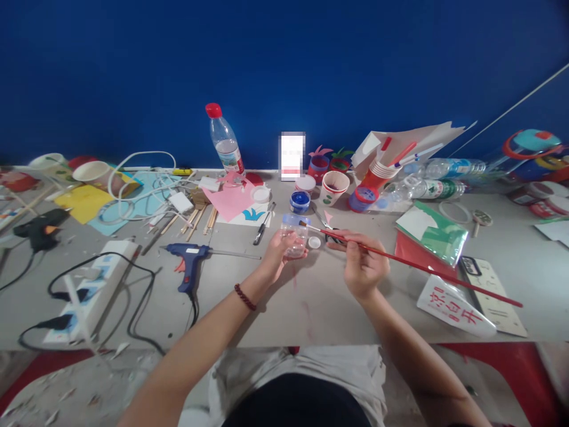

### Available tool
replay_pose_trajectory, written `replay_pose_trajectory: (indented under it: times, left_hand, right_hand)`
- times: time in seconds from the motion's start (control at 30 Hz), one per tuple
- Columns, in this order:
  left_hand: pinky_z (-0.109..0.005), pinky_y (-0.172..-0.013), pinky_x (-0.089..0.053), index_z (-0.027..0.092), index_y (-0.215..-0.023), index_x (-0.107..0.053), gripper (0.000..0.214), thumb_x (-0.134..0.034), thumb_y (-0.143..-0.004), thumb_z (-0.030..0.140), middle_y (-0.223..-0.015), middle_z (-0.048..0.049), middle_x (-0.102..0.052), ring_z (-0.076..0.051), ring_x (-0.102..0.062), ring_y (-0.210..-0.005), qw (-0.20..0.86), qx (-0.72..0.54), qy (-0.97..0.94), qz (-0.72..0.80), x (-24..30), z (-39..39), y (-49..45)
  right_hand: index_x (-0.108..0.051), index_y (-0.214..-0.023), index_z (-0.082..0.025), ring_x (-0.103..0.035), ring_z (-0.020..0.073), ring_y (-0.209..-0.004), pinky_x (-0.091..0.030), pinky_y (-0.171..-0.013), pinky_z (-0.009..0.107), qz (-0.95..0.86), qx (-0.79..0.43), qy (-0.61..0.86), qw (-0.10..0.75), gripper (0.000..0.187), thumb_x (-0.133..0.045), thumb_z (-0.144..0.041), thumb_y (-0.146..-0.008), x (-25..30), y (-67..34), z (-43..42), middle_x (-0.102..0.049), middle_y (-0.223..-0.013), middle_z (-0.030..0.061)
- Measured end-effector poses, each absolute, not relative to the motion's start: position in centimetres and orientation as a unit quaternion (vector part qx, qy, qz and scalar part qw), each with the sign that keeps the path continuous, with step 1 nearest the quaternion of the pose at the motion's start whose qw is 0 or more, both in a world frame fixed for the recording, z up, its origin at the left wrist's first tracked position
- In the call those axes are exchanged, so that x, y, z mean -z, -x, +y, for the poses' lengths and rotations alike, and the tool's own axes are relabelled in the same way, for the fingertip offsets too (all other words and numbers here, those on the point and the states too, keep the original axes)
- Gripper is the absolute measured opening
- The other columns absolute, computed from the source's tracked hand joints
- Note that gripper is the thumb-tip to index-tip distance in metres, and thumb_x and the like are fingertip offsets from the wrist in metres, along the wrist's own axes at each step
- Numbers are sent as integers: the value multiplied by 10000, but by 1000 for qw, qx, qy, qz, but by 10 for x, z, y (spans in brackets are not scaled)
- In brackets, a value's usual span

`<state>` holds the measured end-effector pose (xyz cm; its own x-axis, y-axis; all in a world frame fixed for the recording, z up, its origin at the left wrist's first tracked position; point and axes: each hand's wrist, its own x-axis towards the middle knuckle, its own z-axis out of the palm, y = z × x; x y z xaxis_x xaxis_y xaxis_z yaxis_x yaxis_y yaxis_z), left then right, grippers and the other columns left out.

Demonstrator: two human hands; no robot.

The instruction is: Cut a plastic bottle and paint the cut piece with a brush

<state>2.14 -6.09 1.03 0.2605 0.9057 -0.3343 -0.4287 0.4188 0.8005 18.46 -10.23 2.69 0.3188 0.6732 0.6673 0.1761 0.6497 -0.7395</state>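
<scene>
My left hand (280, 252) is wrapped round a cut-off clear plastic bottle piece (295, 237) with a blue band of paint at its rim. In my right hand (365, 265) is a long red paintbrush (427, 270), pinched near its front. Its bristles touch or nearly touch the blue rim; I cannot tell which. Just behind the bottle piece stands an open jar of blue paint (300, 201). A small white cap (314, 242) lies between my hands, and scissors (333, 235) lie partly hidden behind my right fingers.
To the left are a blue glue gun (190, 261), a power strip (93, 293) and loose cords. A red-capped bottle (225, 142) and a paper cup (334, 187) stand at the back. At right lie a green sheet (433, 231) and several plastic bottles (438, 188).
</scene>
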Motion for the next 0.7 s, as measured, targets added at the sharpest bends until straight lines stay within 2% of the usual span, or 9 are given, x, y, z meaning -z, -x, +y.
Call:
replay_pose_trajectory:
  times: [0.13, 0.4, 0.6, 0.7]
  left_hand:
    - [-325, -672, -583, 166, -939, -571, 547, -845, -640, 533, -796, -23, -703, -167, -699, -653, 730, -454, -306, 409, -10, -63, -22]
    - [-305, -615, -566, 161, -933, -577, 642, -866, -537, 577, -764, -25, -707, -183, -694, -647, 745, -474, -261, 390, -9, -61, -20]
    - [-314, -640, -565, 159, -935, -596, 575, -839, -589, 549, -777, -30, -710, -179, -693, -650, 745, -483, -246, 389, -14, -61, -18]
    - [-327, -642, -571, 164, -921, -585, 561, -842, -594, 540, -778, -28, -711, -184, -696, -652, 741, -482, -252, 394, -15, -61, -18]
  right_hand:
    - [-673, -1056, -242, -766, 241, -947, -690, -616, 334, -577, -190, 376, 699, 184, -545, -148, -963, -24, -185, -101, -755, -1022, 80]
    - [-680, -1043, -230, -765, 229, -938, -689, -627, 309, -585, -162, 392, 691, 174, -554, -149, -954, -27, -187, -98, -760, -991, 73]
    - [-685, -1024, -235, -768, 217, -901, -697, -678, 334, -576, -136, 418, 689, 149, -570, -172, -953, -29, -189, -96, -750, -963, 62]
    - [-675, -1013, -234, -773, 225, -865, -696, -640, 339, -556, -129, 425, 703, 112, -579, -218, -959, -30, -189, -96, -750, -946, 67]
